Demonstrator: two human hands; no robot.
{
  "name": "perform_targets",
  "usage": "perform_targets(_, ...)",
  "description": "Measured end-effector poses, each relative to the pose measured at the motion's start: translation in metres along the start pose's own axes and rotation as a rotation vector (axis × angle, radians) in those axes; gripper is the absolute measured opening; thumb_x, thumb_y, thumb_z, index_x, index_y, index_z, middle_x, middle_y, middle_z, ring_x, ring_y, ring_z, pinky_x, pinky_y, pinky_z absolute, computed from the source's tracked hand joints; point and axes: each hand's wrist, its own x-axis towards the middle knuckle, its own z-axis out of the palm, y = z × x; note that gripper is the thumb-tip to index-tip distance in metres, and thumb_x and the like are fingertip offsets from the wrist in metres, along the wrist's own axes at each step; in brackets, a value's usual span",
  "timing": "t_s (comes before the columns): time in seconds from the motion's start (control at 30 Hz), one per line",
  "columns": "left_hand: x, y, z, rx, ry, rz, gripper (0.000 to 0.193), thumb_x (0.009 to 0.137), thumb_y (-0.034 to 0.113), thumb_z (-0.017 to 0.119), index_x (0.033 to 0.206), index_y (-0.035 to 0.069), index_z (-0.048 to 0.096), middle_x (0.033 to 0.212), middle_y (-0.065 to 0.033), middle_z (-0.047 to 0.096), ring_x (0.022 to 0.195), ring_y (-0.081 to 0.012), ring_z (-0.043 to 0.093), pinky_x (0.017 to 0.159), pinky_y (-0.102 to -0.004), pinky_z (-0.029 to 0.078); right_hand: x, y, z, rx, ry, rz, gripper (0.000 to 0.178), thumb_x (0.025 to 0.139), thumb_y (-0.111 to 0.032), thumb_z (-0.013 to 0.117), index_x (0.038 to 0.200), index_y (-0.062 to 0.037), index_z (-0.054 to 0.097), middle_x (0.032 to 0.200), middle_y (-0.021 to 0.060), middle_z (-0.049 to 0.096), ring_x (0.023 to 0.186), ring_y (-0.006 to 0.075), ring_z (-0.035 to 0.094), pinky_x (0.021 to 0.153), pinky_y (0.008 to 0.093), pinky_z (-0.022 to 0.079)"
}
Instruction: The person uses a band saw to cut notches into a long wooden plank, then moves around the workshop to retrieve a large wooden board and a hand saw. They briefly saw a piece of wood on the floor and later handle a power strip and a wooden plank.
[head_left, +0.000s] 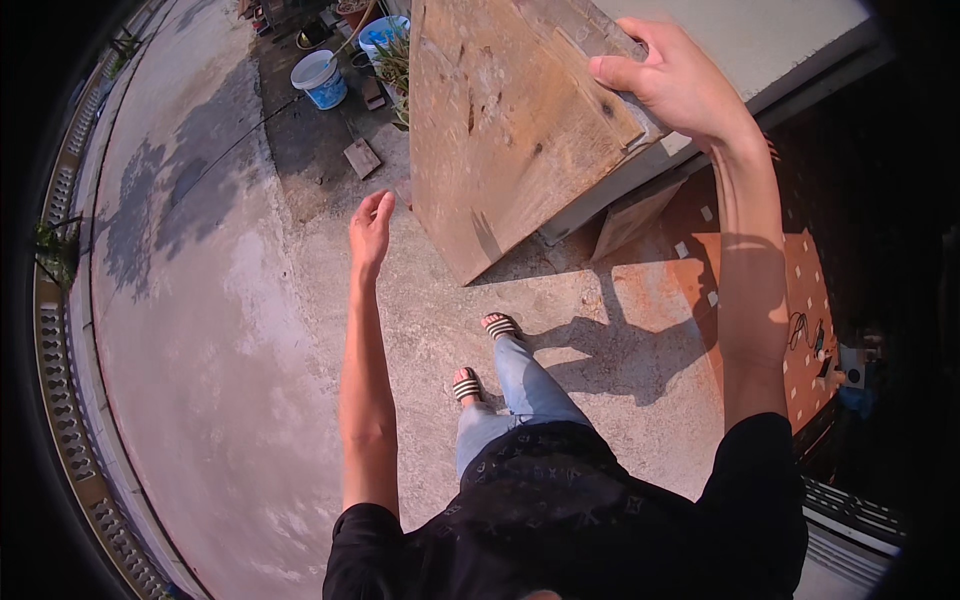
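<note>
A single fisheye (head-worn, wide) looks steeply down from above.

At upper centre, the board [490, 140] is wood, matt and scuffed, with dark knots. The ground [220, 420] on the left looks like rough, matt concrete. The lower bucket [324, 90], upper left, seems smooth plastic. At lower centre, the shirt [590, 500] is dull cloth; the jeans [540, 388], faded denim.

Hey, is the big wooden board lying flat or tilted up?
The wooden board is tilted up: the right hand grips its upper edge, and its face slopes down toward the ground.
</note>
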Motion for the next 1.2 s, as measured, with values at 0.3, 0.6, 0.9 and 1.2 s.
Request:
perform_targets(0.3,0.039,0.117,0.031,-0.049,-0.023,0.638,0.087,0.085,0.037,0.080,0.153,0.009,0.032,0.143,-0.0158,0.043,0.136,-0.0309,0.042,0.112,-0.0505,0.036,-0.221,-0.018,-0.054,-0.113,-0.036,0.259,0.052,0.087,-0.024,0.074,0.126,0.0050,0.055,0.072,0.0199,0.060,0.059,0.0197,0.058,0.058,0.0362,0.046)
perform_targets(0.6,-0.011,0.117,0.117,-0.174,-0.489,0.558,0.060,0.079,0.026,0.086,0.122,-0.003,0.055,0.104,-0.0072,0.061,0.097,-0.0164,0.058,0.085,-0.0327,0.049,-0.389,0.015,-0.103,-0.111,0.167,0.612,0.075,0.067,-0.042,0.089,0.123,-0.0031,0.059,0.106,0.0163,0.070,0.098,0.0269,0.069,0.083,0.0385,0.052)
perform_targets(0.9,-0.222,0.165,0.306,0.025,-0.636,0.713,0.066,0.065,0.047,0.094,0.091,-0.003,0.059,0.079,-0.0047,0.060,0.076,-0.0138,0.056,0.067,-0.0321,0.048,-0.475,0.109,-0.101,-0.307,0.820,0.390,0.073,0.064,-0.072,0.080,0.074,-0.0030,0.060,0.064,0.0090,0.061,0.058,0.0292,0.065,0.055,0.0413,0.051)
perform_targets(1.2,-0.210,0.087,0.374,1.091,-1.022,0.746,0.056,0.062,0.038,0.089,0.109,0.014,0.073,0.087,-0.0140,0.073,0.077,-0.0333,0.071,0.072,-0.0450,0.057,-0.636,0.283,-0.148,-0.120,0.840,0.219,0.067,0.058,-0.067,0.086,0.067,-0.0085,0.053,0.064,0.0052,0.056,0.058,0.0258,0.061,0.052,0.0385,0.048)
